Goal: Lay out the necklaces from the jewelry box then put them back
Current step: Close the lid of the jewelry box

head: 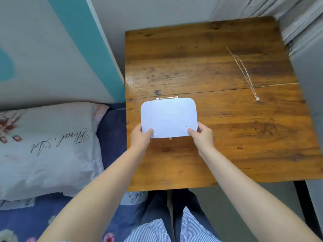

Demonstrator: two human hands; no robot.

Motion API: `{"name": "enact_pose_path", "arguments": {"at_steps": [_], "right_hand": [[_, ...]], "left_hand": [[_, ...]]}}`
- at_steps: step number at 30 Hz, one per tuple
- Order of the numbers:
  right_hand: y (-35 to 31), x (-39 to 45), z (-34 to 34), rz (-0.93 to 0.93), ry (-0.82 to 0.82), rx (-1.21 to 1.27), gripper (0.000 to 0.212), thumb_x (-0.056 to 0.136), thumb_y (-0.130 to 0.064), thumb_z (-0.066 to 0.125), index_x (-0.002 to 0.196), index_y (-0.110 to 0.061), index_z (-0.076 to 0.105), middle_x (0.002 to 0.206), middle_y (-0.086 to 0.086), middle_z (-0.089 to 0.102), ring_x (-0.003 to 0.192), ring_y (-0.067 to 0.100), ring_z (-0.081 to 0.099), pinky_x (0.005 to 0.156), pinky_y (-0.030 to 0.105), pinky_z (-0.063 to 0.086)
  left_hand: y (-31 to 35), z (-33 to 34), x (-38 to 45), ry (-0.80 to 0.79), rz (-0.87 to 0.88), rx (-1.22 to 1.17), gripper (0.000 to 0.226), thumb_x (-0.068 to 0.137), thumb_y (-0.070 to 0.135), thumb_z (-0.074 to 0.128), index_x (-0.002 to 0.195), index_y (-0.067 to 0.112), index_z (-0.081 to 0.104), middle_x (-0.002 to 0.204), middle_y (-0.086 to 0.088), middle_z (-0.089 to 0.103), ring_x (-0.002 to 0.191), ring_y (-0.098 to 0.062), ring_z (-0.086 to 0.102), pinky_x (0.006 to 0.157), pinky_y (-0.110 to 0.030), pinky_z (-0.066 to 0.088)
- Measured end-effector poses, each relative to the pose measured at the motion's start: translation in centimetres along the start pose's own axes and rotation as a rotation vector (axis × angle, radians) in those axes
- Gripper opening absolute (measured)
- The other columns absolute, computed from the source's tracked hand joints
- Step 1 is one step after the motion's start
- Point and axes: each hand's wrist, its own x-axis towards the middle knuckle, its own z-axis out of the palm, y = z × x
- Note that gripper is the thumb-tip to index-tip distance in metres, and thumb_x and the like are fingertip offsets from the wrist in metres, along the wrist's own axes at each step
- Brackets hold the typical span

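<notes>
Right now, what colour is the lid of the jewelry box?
White, plain, seen in the head view: the jewelry box lid has a small gold clasp at its near edge.

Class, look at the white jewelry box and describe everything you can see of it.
The jewelry box is a white, smooth, rounded rectangle, lid closed. A metal hinge shows along its far edge and a small round clasp at its near edge. It sits on the wooden table. The left hand and right hand grip its near corners, thumbs on top.
</notes>
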Motion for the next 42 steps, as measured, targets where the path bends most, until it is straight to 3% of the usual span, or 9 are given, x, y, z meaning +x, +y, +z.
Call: {"name": "enact_pose_path", "arguments": {"at_steps": [10, 13, 18, 28, 31, 34, 37, 39, 42], "right_hand": [[-11.6, 12.4, 5.7, -0.151, 0.050, 0.084, 0.031, 0.085, -0.004, 0.054, 0.113, -0.011, 0.064, 0.103, 0.007, 0.068, 0.098, 0.025, 0.060, 0.087, 0.036, 0.049], [-12.5, 15.6, 8.0, -0.122, 0.062, 0.134, 0.031, 0.085, -0.003, 0.053, 0.113, -0.010, 0.064, 0.107, 0.005, 0.068, 0.096, 0.020, 0.059, 0.084, 0.029, 0.047], [-13.5, 19.7, 9.7, -0.064, 0.079, 0.193, 0.035, 0.082, 0.003, 0.052, 0.111, -0.011, 0.066, 0.105, 0.001, 0.069, 0.108, 0.025, 0.062, 0.100, 0.044, 0.050], [-13.1, 20.0, 10.9, -0.138, 0.083, 0.130, 0.034, 0.092, -0.006, 0.049, 0.123, -0.015, 0.057, 0.119, 0.000, 0.064, 0.106, 0.013, 0.054, 0.089, 0.023, 0.042], [-12.9, 19.2, 10.6, -0.143, 0.080, 0.046, 0.039, 0.093, -0.015, 0.048, 0.132, -0.014, 0.047, 0.136, 0.004, 0.053, 0.124, 0.020, 0.049, 0.103, 0.032, 0.041], [-12.7, 17.2, 9.2, -0.198, 0.119, -0.025, 0.044, 0.093, -0.018, 0.048, 0.136, -0.009, 0.041, 0.143, 0.008, 0.045, 0.132, 0.022, 0.041, 0.110, 0.032, 0.035], [-13.1, 14.2, 6.4, -0.384, 0.179, -0.103, 0.032, 0.092, -0.012, 0.050, 0.123, -0.005, 0.055, 0.131, 0.011, 0.057, 0.119, 0.018, 0.050, 0.084, -0.001, 0.035], [-14.0, 12.1, 4.5, -0.488, 0.203, -0.065, 0.028, 0.090, -0.012, 0.052, 0.115, -0.003, 0.060, 0.120, 0.012, 0.063, 0.104, 0.011, 0.055, 0.073, -0.009, 0.037], [-16.6, 9.0, 0.9, -0.683, 0.143, 0.163, 0.023, 0.081, -0.026, 0.055, 0.096, -0.013, 0.067, 0.094, -0.006, 0.071, 0.090, 0.005, 0.061, 0.084, 0.014, 0.051]], "left_hand": [[10.3, -1.4, 11.4, 0.200, 0.121, -0.060, 0.027, 0.091, 0.020, 0.056, 0.116, 0.009, 0.056, 0.116, -0.009, 0.064, 0.102, -0.033, 0.062, 0.086, -0.040, 0.052], [12.2, -1.7, 15.3, 0.212, 0.090, -0.074, 0.036, 0.091, 0.019, 0.058, 0.125, 0.009, 0.050, 0.124, -0.007, 0.059, 0.104, -0.027, 0.059, 0.094, -0.041, 0.052], [13.7, -1.5, 19.4, 0.191, 0.171, -0.023, 0.041, 0.092, 0.012, 0.055, 0.132, 0.009, 0.046, 0.130, -0.009, 0.056, 0.117, -0.029, 0.054, 0.095, -0.036, 0.047], [13.3, -1.2, 20.1, 0.176, 0.236, -0.001, 0.037, 0.097, 0.012, 0.046, 0.134, 0.013, 0.044, 0.135, -0.005, 0.054, 0.121, -0.023, 0.050, 0.088, -0.025, 0.040], [12.6, -0.7, 19.6, 0.166, 0.239, 0.023, 0.042, 0.098, 0.017, 0.044, 0.139, 0.014, 0.036, 0.142, -0.006, 0.047, 0.129, -0.025, 0.045, 0.102, -0.035, 0.042], [10.5, 0.6, 17.3, 0.168, 0.237, 0.145, 0.053, 0.098, 0.022, 0.042, 0.145, 0.009, 0.022, 0.151, -0.011, 0.031, 0.139, -0.027, 0.031, 0.114, -0.039, 0.030], [7.2, 2.0, 14.2, 0.110, 0.329, 0.427, 0.059, 0.099, 0.022, 0.040, 0.147, 0.006, 0.012, 0.157, -0.011, 0.015, 0.145, -0.024, 0.014, 0.119, -0.035, 0.017], [4.9, 2.8, 12.8, 0.042, 0.442, 0.630, 0.058, 0.099, 0.024, 0.038, 0.148, 0.007, 0.011, 0.159, -0.009, 0.010, 0.147, -0.023, 0.005, 0.121, -0.035, 0.009], [2.0, 3.6, 11.9, -0.041, 0.509, 0.870, 0.060, 0.100, 0.031, 0.032, 0.148, 0.008, 0.006, 0.160, -0.008, 0.000, 0.147, -0.022, -0.006, 0.121, -0.035, -0.001]]}}
